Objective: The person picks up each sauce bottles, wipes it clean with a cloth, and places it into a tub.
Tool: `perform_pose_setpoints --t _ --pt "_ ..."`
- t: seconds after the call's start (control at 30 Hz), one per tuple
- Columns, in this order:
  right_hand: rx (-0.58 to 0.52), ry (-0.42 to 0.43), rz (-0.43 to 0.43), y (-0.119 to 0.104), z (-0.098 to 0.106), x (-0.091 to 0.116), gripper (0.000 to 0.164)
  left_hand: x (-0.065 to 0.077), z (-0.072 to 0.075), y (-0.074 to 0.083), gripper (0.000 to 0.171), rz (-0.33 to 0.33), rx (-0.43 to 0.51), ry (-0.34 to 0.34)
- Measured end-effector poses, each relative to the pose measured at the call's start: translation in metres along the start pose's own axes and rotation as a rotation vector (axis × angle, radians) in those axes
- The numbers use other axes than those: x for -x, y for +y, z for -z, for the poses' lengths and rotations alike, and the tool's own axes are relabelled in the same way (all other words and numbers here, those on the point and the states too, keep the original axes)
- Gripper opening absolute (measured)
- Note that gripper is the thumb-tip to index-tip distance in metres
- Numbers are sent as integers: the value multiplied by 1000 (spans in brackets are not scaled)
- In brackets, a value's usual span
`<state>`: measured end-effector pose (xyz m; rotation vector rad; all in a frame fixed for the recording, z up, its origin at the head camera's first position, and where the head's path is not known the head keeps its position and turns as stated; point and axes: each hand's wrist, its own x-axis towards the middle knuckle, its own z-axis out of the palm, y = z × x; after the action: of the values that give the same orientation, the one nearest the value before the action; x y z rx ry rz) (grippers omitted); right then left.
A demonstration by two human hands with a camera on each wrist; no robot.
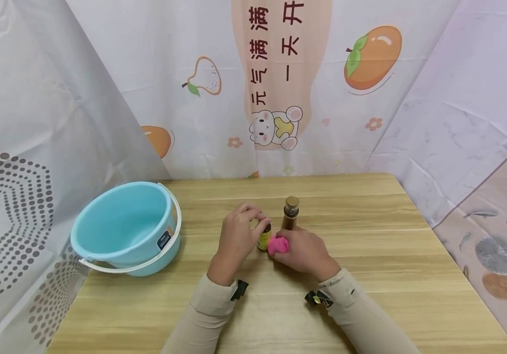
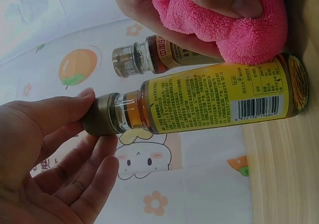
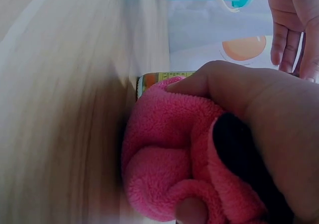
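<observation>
A slim glass bottle with a yellow label [image 2: 209,102] and a brownish cap stands on the table; amber liquid shows at its neck. My left hand [image 1: 237,233] pinches the cap between thumb and fingers. A bunched pink plush cloth [image 3: 159,144] is gripped in my right hand [image 1: 308,250], low down beside the labelled bottle and touching it in the left wrist view. Close behind the right hand stands a second, dark bottle [image 1: 290,216] with a gold-brown cap, its lower part hidden by that hand and the cloth.
A light blue bucket [image 1: 120,221] with a white handle [image 1: 164,248] stands on the left of the wooden table [image 1: 395,255]. Printed curtains [image 1: 209,123] hang behind the table's far edge and along both sides.
</observation>
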<state>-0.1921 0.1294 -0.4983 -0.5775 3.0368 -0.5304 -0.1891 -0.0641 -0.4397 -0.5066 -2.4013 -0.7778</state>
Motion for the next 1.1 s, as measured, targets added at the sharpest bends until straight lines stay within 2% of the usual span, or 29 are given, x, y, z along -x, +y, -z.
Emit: perform_pose_setpoints --t 0.53,0.77,1.1 --pt "8 33 19 -4 14 2 39 -1 0 -1 10 -13 32 4" --pt "7 125 35 -6 24 5 42 -2 0 -1 9 -20 41 -6" --pt "-57 187 47 -8 31 6 49 -1 1 -2 9 -14 50 -15"
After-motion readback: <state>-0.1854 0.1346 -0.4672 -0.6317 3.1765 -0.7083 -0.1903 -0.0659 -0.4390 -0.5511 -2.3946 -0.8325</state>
